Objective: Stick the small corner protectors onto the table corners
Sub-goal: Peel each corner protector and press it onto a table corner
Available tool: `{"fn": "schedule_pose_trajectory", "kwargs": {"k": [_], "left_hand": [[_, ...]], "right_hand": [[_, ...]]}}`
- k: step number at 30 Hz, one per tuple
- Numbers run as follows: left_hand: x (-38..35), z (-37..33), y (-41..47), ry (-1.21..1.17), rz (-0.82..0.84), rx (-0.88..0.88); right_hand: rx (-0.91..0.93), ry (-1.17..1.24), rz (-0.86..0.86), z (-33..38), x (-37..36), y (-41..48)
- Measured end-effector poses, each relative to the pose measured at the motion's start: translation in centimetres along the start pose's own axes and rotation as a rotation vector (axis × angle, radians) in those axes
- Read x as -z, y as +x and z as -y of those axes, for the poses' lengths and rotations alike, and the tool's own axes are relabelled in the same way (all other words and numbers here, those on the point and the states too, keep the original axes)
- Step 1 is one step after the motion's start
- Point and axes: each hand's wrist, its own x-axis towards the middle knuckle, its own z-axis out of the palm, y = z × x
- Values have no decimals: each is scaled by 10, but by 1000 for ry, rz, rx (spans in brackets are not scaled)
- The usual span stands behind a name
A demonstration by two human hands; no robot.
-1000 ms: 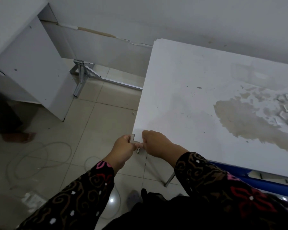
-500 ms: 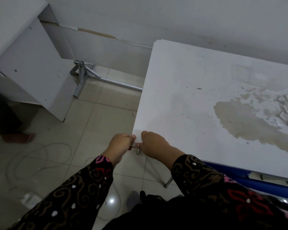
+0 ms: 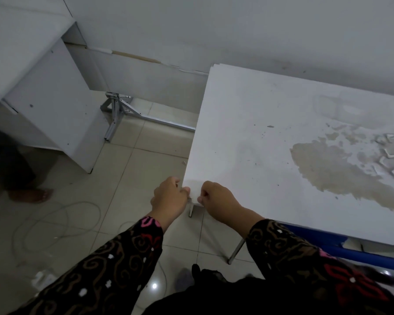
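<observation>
Head view: stained white table stands on tiled floor near wall.

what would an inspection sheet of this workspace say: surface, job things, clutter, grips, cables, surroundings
surface: white table, large brown stain at right
job's things: protector seemingly on the near-left corner, mostly hidden; spares at the far right of the table
clutter: white object on the floor, too blurred to tell what it is
grips: left grip and right grip both pinch at that corner
cables: cable looped on the floor
surroundings: cabinet at left, metal bracket on the floor, a foot, blue bar under the table
</observation>
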Motion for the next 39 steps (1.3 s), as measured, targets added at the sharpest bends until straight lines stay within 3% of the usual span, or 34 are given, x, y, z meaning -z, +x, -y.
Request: {"fn": "schedule_pose_trajectory", "kwargs": {"k": [3,8,22,26,32,39], "left_hand": [[1,-16,-9,133,-103,-94],[1,-55,-17,171,-55,-222],[-56,-183,-71,193,78,-579],[-99,-222,-94,176,91,-646],[-213,-299,-160,137,223,-694],[-302,-348,-202,121,333,-612]], "right_hand": [[-70,98,-24,-9,11,-9],[-119,61,-70,-29,38,-23],[-146,185,-416,-97,148,-97],[-147,171,-457,-135,173,-128],[-227,135,-481,-253,223,-195],[-302,128,-422,-360,251,-239]]}}
